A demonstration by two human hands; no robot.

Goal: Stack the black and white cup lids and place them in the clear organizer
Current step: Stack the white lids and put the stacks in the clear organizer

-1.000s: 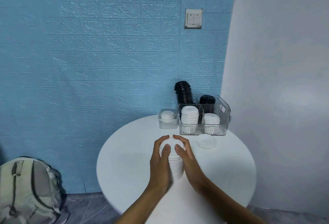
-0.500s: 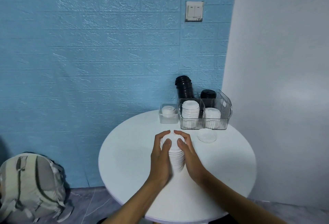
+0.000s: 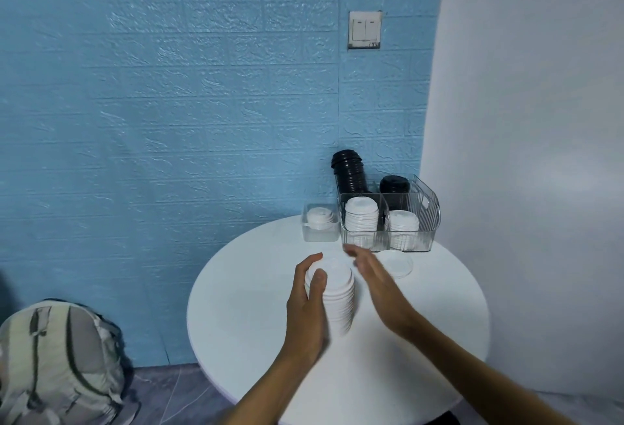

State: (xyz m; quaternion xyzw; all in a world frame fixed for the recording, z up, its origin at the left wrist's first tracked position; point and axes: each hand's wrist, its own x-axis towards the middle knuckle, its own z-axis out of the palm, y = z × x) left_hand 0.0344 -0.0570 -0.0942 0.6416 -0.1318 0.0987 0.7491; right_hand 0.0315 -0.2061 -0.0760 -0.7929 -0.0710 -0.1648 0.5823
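On the round table (image 3: 256,293), which serves as landmark, everything for the job sits toward the far right edge by the wall. At that edge stands the clear organizer (image 3: 429,222), split into compartments: two front ones hold white lid stacks (image 3: 361,218), two behind hold black lid stacks (image 3: 349,173), the left one rising well above the rim. Left of it, touching or nearly so, a small clear box (image 3: 320,235) holds a few white lids. Nearer the table's middle stands the white stack (image 3: 336,293) being worked. The left hand (image 3: 305,306) grasps its side, thumb across the front, probably to keep the column upright. The right hand (image 3: 378,284) is released, fingers straight and blurred, just beside the stack and apparently not touching it. In front of the organizer one clear lid (image 3: 395,264) lies flat.
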